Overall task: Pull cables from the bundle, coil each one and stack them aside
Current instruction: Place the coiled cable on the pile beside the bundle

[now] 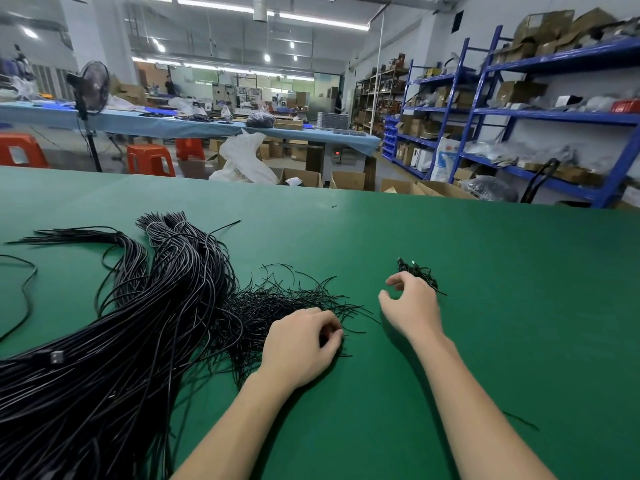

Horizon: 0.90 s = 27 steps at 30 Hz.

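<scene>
Bundle: thick bundle of long black rubber-sheathed cables [114,341] lies at the left of the green felt tabletop [485,341], loose ends fanned toward the centre for picking.
Left hand [301,344]: fingers curled, pinching thin cable ends at the fan's edge to single one out.
Right hand [412,306]: fingers relaxed, holding nothing, just beside the small coiled black cable stack [420,273], kept well apart from the bundle.

what we cannot make out
the cable bundle [104,358] runs off the left and bottom edges; the left hand [301,344] hides whatever its curled fingers pinch.
</scene>
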Available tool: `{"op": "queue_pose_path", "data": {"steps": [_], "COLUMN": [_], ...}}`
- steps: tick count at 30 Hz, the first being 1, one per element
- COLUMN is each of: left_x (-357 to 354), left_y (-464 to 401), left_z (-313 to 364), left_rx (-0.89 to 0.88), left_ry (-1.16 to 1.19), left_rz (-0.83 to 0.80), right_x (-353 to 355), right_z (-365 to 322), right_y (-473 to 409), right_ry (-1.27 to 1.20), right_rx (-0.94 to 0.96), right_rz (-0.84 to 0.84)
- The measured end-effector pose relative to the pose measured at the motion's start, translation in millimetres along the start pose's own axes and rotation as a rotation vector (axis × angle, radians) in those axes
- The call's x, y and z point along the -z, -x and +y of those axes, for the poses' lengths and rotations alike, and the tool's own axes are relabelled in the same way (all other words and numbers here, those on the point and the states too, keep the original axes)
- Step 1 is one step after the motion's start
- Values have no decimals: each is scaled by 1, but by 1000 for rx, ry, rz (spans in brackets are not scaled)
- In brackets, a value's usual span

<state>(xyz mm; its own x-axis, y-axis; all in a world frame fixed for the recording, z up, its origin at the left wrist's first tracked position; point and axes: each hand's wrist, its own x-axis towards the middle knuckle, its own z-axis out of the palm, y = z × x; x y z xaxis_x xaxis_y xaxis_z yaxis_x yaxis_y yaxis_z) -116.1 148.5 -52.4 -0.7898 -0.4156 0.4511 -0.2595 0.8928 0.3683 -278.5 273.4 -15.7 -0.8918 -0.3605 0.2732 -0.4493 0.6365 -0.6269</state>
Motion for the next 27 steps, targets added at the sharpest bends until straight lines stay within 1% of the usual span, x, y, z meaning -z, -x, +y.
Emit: {"op": "queue_pose_path", "data": {"steps": [4, 8, 10, 13, 16, 18, 22, 24, 27], "left_x": [1, 2, 3, 5, 7, 12, 28, 33, 39], "left_y": [0, 1, 1, 1, 1, -4, -14, -18, -23], "left_z": [0, 0, 2, 3, 4, 5, 4, 3, 4], "left_rx": [-7, -14, -27, -36, -21, -1, 31, 91, 247], "left_ry": [-1, 7, -6, -32, -8, 83, 411, 508, 649], "left_rz": [4, 12, 15, 16, -7, -42, -67, -37, 64], "right_x": [-10, -22, -29, -36, -32, -33, -39, -41, -44], "right_z": [-28, -48, -45, -39, -38, -38, -38, -38, -37], "right_y": [30, 53, 64, 75, 73, 72, 75, 74, 74], "right_ry": [-261, -399, -411, -358, -380, -401, -420, -421, -405], "right_rx": [72, 137, 149, 192, 234, 236, 239, 215, 191], "right_rz": [34, 103, 126, 132, 186, 184, 153, 138, 102]}}
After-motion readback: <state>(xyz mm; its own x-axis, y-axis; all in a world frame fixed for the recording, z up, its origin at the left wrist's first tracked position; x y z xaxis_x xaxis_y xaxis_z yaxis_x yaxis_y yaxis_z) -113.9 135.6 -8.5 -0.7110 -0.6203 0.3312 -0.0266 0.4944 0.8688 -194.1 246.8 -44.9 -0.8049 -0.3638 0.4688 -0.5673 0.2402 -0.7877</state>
